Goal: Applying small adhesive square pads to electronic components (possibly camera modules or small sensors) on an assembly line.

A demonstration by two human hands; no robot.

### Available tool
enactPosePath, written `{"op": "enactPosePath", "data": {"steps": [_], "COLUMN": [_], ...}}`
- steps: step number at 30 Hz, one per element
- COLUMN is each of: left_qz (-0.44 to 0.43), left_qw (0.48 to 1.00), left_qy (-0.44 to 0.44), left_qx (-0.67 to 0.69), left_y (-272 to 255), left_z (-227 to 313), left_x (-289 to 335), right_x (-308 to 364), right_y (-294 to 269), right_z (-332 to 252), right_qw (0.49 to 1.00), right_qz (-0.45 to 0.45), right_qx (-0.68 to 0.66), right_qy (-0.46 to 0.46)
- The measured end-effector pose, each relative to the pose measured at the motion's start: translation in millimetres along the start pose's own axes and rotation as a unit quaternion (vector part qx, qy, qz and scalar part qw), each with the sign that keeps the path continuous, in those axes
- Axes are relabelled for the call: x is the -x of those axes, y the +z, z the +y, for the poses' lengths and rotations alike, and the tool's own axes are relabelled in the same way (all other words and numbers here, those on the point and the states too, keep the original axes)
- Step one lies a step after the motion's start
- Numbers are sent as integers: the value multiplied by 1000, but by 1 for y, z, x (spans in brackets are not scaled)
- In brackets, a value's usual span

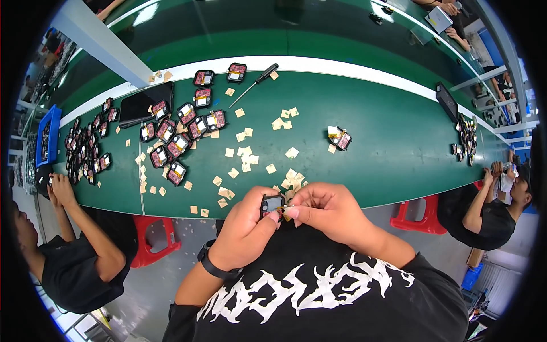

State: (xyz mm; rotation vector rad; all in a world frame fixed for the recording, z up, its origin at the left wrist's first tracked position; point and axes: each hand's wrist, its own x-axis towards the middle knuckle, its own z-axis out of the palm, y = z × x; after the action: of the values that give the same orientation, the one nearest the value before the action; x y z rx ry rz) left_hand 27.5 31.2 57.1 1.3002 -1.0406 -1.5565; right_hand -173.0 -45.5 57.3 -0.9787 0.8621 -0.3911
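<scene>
My left hand (248, 223) grips a small black device housing (272, 203) with a grey rectangular face, just over the table's near edge. My right hand (326, 210) pinches thumb against fingers at the housing's right side. A tiny pale piece (288, 210) shows at those fingertips, too small to name. Beyond my hands, square tan paper pieces (246, 151) lie scattered on the green table. One opened housing (340, 138), with a red circuit board and a white part, sits alone to the right of them.
Several similar opened housings (178, 145) cluster at left centre, near a black flat tray (146, 105). A screwdriver (254, 85) lies at the back. More housings (85, 149) pile up by a blue bin (48, 137). Co-workers sit on both sides; red stools (419, 215) stand below the edge.
</scene>
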Motion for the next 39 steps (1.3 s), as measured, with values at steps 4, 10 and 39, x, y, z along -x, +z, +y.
{"op": "enactPosePath", "data": {"steps": [4, 10, 39], "left_qz": [16, 21, -57], "left_qw": [990, 980, 977], "left_qy": [59, 93, 88], "left_qx": [-128, -172, -186], "left_y": [0, 3, 2], "left_z": [0, 1, -16], "left_x": [0, 0, 1], "right_x": [3, 9, -1], "right_y": [1, 2, 0], "right_z": [-10, -12, -4], "right_qw": [1000, 995, 932], "right_qz": [15, 23, 22], "right_qx": [-8, 86, 306], "right_qy": [3, -55, -195]}}
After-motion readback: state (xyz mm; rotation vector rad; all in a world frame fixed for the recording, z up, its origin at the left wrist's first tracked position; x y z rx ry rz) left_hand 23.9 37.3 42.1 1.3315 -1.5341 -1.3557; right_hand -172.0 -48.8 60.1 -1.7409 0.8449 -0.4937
